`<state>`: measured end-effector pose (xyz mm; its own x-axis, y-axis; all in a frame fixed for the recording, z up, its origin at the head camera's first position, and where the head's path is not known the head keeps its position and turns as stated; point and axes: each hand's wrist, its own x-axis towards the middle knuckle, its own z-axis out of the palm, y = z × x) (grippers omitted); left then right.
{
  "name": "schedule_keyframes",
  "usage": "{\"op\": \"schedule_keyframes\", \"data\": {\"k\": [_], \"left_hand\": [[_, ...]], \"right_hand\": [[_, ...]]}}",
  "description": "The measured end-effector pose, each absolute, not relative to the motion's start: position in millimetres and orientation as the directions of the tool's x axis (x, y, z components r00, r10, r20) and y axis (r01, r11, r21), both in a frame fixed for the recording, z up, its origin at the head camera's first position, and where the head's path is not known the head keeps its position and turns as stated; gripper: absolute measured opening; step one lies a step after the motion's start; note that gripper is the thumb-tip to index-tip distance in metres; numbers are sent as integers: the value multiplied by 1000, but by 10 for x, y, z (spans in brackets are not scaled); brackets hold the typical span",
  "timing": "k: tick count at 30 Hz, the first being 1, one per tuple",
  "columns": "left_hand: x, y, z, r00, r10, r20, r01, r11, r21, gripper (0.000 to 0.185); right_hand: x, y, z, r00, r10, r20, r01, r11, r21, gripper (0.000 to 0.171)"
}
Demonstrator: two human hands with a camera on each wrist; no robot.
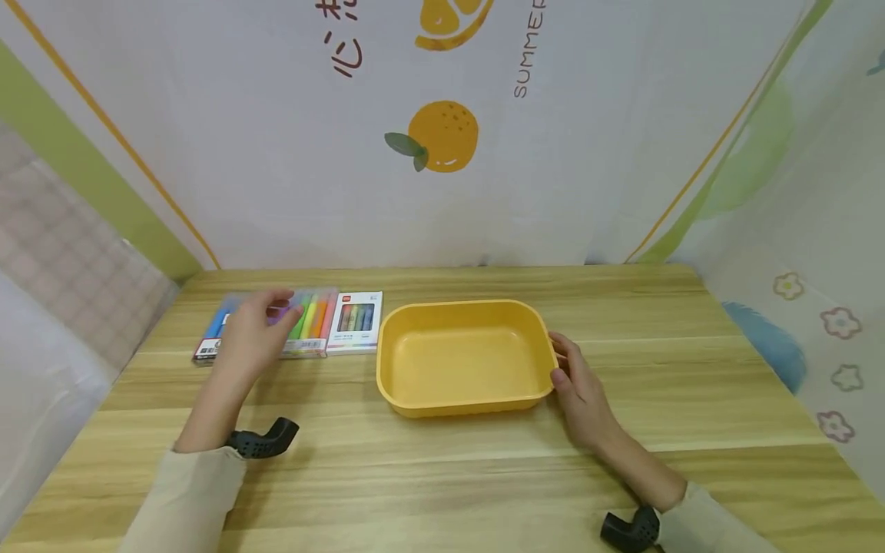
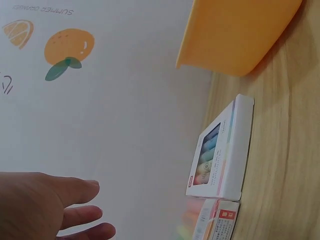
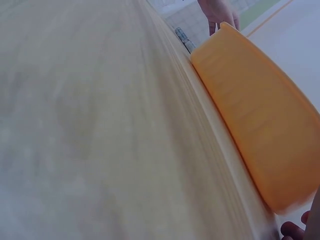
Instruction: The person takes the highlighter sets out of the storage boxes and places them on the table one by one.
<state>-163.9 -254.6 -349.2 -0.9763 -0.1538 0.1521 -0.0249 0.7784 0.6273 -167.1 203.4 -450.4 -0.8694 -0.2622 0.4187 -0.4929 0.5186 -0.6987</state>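
A yellow plastic tub (image 1: 463, 357) sits mid-table, nothing inside it. My right hand (image 1: 575, 378) rests against its right rim, fingers relaxed; the right wrist view shows the tub's outer wall (image 3: 260, 125) and a fingertip (image 3: 290, 231) at the bottom edge. To the tub's left lie a small white marker box (image 1: 356, 321) and a larger clear pack of coloured markers (image 1: 307, 326). My left hand (image 1: 254, 336) hovers over the large pack, fingers spread and straight, holding nothing. The left wrist view shows those fingers (image 2: 75, 210) apart from the white box (image 2: 222, 150).
The wooden table (image 1: 442, 476) is walled by a printed white curtain (image 1: 442, 138) at the back and on both sides. Black wrist camera mounts (image 1: 266, 439) sit at each sleeve. Bare wood lies in front of and right of the tub.
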Motion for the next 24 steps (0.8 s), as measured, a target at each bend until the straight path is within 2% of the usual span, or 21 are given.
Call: {"op": "schedule_keyframes", "data": {"k": [8, 16, 24], "left_hand": [[-1670, -2487, -3532, -980, -108, 168, 19, 787, 617, 48], [-1653, -2457, -3557, -990, -73, 120, 16, 794, 608, 51], [-1606, -2370, -3521, -995, -7, 99, 55, 793, 607, 55]], "right_hand": [[-1638, 2043, -4500, -875, -238, 421, -482, 498, -721, 47], [-1570, 1984, -4510, -900, -231, 370, -436, 495, -752, 48], [-1696, 1966, -4253, -918, -251, 307, -396, 536, -746, 52]]}}
